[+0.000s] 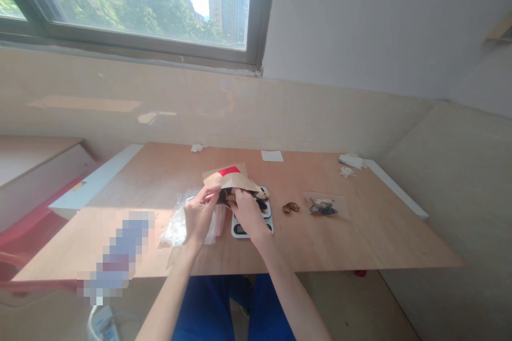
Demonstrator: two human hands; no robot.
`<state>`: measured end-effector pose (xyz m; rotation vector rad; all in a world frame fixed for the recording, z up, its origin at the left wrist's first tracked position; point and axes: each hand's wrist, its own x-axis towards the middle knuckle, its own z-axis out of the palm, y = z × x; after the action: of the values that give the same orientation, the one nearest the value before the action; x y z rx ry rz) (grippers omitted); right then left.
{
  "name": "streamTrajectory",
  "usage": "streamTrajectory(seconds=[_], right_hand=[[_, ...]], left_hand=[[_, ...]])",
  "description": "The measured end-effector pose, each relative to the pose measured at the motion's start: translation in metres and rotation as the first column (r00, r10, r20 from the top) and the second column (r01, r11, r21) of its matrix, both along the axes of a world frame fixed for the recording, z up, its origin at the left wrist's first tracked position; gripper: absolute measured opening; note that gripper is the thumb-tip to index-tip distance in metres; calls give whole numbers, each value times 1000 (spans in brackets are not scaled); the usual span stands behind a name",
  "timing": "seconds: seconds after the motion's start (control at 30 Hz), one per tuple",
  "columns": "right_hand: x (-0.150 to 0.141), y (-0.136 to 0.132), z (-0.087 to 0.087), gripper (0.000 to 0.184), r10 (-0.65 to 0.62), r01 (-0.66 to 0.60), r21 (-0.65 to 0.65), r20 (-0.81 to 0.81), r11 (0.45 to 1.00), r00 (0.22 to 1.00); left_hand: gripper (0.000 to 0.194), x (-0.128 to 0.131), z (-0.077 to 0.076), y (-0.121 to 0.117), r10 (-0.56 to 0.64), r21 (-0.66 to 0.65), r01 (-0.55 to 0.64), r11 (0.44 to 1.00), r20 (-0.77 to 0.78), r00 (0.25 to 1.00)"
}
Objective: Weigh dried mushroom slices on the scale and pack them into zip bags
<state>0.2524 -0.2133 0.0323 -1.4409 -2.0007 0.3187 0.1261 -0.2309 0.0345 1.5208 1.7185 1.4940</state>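
Left hand (202,214) and right hand (248,214) closed, gripping a kraft paper bag (226,177). Bag held above a white tray (269,222) at mid-desk (360,234).

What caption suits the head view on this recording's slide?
Left hand and right hand hold a red-marked paper bag over a white divided tray.

On your worktop (372,240), the paper bag (226,178) is above the compartment tray (240,230), with a plastic bag (176,229) just left of it. Right of the tray lie a dried piece (290,207), then a clear packet (325,205); behind are a paper slip (272,155) and tissues (351,160).
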Motion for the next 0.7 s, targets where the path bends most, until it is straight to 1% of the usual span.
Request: streamTrajectory(seconds=[0.07,0.13,0.2,0.27,0.33,0.37,0.43,0.5,0.57,0.63,0.7], right_hand=[[7,-15,8,10,25,-23,27,-55,999,998],[14,-29,12,5,31,-14,91,-180,996,983],[22,-39,8,6,12,34,157,-284,987,959],[29,-42,-4,8,-22,88,190,-323,978,946],[35,-39,-20,8,-55,109,189,-271,976,961],[37,-35,-28,8,-71,111,184,-209,977,975],[39,-25,-43,10,-97,103,180,-41,978,994],[38,-14,-53,12,-124,100,186,123,977,985],[36,-5,-58,13,-159,113,203,226,973,961],[35,-1,-60,13,-192,134,228,257,965,947],[37,-4,-59,17,-223,163,255,228,953,948]], left_hand=[[22,0,3,2,3,6,-3,1000,-5,1000],[21,1,6,6,15,15,-15,1000,-4,1000],[20,2,12,12,31,38,-31,999,13,999],[18,3,19,23,74,69,-76,995,38,997],[15,1,27,40,141,98,-150,984,89,986],[15,0,32,51,175,112,-191,975,137,975],[15,-2,39,76,205,142,-252,957,280,938],[18,-4,45,101,231,142,-290,947,330,915],[19,-6,50,120,228,133,-284,949,331,916],[24,-7,53,128,203,145,-259,955,319,926],[32,-8,52,120,184,197,-245,949,286,941]])
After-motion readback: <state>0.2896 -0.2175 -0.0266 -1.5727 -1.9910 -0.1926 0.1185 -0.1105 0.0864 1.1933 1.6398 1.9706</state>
